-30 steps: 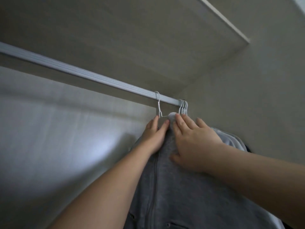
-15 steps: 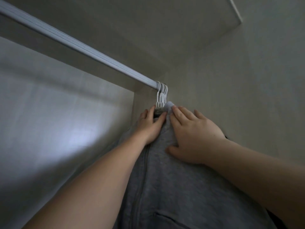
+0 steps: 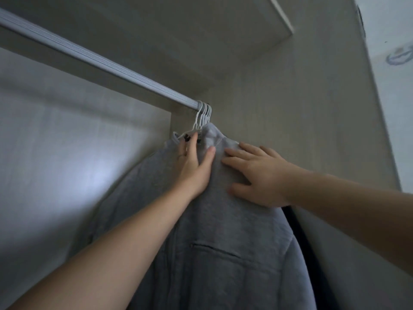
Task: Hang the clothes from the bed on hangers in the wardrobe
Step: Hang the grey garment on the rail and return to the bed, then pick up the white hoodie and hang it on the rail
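A grey zip-up sweatshirt hangs on a white hanger at the right end of the wardrobe rail. Several white hanger hooks bunch together there against the side wall. My left hand lies flat on the garment just below the collar, fingers straight, fingertips at the neck opening. My right hand presses flat on the right shoulder of the sweatshirt, fingers spread. A dark garment shows behind the grey one on the right.
The wardrobe's side panel stands right behind the clothes. A shelf runs above the rail. The back panel is at the left, with bare rail along it.
The view has pulled back a little. My left hand slid slightly toward the collar opening, and the right hand moved down and right onto the shoulder. The hangers remain bunched at the rail's end.
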